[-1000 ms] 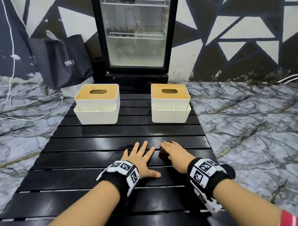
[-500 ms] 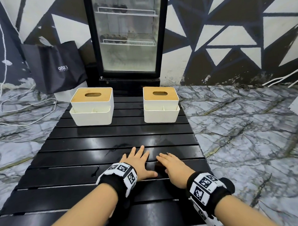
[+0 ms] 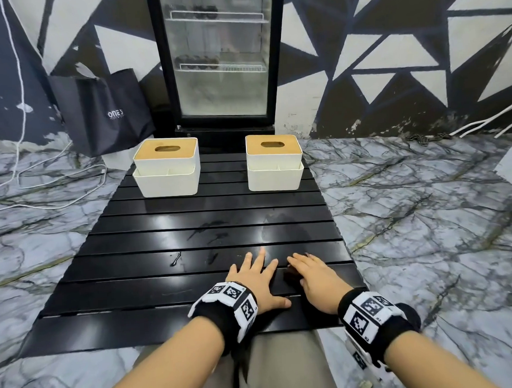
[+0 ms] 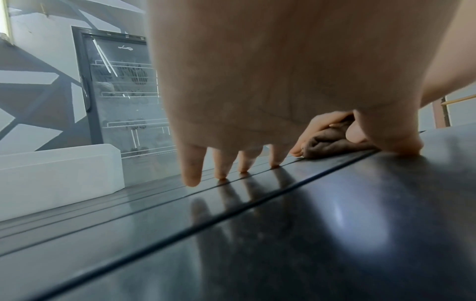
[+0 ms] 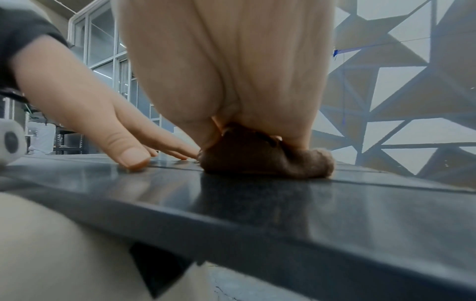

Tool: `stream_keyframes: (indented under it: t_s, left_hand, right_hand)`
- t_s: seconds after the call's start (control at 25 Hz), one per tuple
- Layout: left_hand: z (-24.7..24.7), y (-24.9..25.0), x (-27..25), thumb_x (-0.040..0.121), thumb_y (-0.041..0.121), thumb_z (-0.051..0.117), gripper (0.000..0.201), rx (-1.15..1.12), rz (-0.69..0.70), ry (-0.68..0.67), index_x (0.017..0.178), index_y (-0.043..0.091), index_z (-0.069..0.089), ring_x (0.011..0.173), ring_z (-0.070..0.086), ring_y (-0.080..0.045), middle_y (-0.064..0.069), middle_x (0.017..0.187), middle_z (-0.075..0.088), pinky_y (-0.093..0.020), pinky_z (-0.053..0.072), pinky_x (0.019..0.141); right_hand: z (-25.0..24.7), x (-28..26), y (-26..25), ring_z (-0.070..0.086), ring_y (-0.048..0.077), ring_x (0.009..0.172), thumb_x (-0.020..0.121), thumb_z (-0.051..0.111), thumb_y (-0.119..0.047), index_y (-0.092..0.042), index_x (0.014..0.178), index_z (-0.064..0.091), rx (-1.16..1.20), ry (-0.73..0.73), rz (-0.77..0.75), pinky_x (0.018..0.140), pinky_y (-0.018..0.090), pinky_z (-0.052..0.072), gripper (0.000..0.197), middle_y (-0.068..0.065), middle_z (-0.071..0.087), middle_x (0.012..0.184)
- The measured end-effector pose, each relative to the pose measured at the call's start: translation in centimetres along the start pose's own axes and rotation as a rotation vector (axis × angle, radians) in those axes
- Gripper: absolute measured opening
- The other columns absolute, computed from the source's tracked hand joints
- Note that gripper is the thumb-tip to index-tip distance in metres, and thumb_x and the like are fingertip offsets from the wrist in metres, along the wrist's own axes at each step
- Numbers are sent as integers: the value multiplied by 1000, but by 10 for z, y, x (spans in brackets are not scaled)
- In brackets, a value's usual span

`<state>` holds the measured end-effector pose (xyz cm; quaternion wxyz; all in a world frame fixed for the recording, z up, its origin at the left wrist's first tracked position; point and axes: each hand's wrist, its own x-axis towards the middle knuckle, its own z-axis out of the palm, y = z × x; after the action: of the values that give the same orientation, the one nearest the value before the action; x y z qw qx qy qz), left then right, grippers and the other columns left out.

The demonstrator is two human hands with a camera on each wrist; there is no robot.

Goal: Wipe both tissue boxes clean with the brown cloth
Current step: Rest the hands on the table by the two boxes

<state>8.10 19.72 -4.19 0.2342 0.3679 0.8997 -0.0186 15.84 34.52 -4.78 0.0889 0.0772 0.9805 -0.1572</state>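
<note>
A person sits at a low black slatted table [image 3: 194, 284], both hands near its front edge, ready to start cleaning. The left hand [image 3: 258, 277] lies flat on the slats with fingers [image 4: 192, 169] spread and straight, holding nothing. Just beside it, the right hand [image 3: 314, 275] covers the brown cloth [image 5: 265, 154], which sits bunched on the table under the palm; from the head view the fingers look extended over it, and the left wrist view hints that they curve round the bundle, though how firmly they grip cannot be told. At the far end, well apart from the hands, stand the two white tissue boxes with wooden lids, the left tissue box [image 3: 167, 171] and the right tissue box [image 3: 274, 166], neither yet touched.

The step in hand appears to be taking up the cloth. Done well, that means gathering the whole bundle into the right palm so no corner trails, then steadying a box with the free left hand while wiping lid and walls.

Readable writing is scarce: a dark bag [image 3: 101, 112] left of the glass-door fridge [image 3: 218, 57] shows "ONE" in white, the rest cut off. The wrist bands [image 3: 230, 300] carry black-and-white square codes, no words.
</note>
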Motion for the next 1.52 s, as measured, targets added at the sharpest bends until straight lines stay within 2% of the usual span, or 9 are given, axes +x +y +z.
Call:
stream_keyframes:
  t_s: [0.24,0.48,0.56,0.76,0.96,1.04,1.2,1.32,1.52]
  left_hand:
    - [-2,-2,-2,78,70,49,95,-3,7,5,149,33,-3,146,-11,-22,3,159,-14,-50,3,117]
    - [-25,-56,-16,80,70,48,93,-40,-62,78,150,33,-1,147,-7,-21,4,159,-11,-49,5,117]
    - [-32,-93,-24,80,71,46,93,-35,-146,95,149,33,-2,147,-6,-21,3,159,-11,-49,7,117]
    - [-27,-176,-42,77,75,46,96,-121,-362,68,149,34,-2,147,-7,-25,2,159,-10,-52,7,116]
    - [-18,-213,-42,67,81,50,112,-172,-412,55,150,31,-7,146,-13,-25,4,158,-17,-54,5,116]
    - [-17,-217,-39,63,81,55,120,-194,-410,29,149,31,-11,145,-19,-24,2,156,-23,-55,1,115]
    - [-13,-217,-37,58,80,60,127,-206,-408,2,147,32,-16,143,-25,-24,2,154,-28,-55,-6,113]
    - [-11,-218,-37,58,80,61,128,-209,-415,1,147,31,-17,142,-25,-24,2,154,-29,-56,-7,113]
    - [-11,-217,-37,58,81,60,128,-212,-408,1,147,32,-18,142,-25,-25,2,154,-29,-56,-7,113]
  right_hand:
    - [1,0,-1,18,22,138,88,36,-2,-21,141,27,53,11,26,111,40,24,57,-2,25,150]
    - [-20,25,-33,39,28,126,85,38,4,-15,132,45,141,60,-79,109,28,25,51,8,44,138]
    - [-23,43,-65,38,25,128,86,39,4,-14,132,45,170,70,-172,106,20,19,50,6,44,138]
    - [-12,99,-136,36,23,130,87,40,3,-14,131,46,255,33,-272,106,19,19,48,5,43,140]
    - [-1,133,-174,27,21,135,92,37,0,-11,136,37,290,58,-286,108,19,13,46,6,34,145]
    - [9,143,-177,21,20,139,95,38,-7,-14,139,32,251,-11,-252,113,25,11,45,6,28,149]
    - [15,149,-181,-2,24,143,94,44,-24,-29,144,15,-20,-196,-165,114,53,11,58,-4,5,155]
    - [19,145,-194,-7,26,142,94,41,-18,-28,145,7,-89,-221,-204,113,53,8,62,-3,-2,156]
    - [30,128,-187,-2,21,142,93,40,-10,-26,144,12,-158,-242,-396,114,50,13,60,-5,3,155]
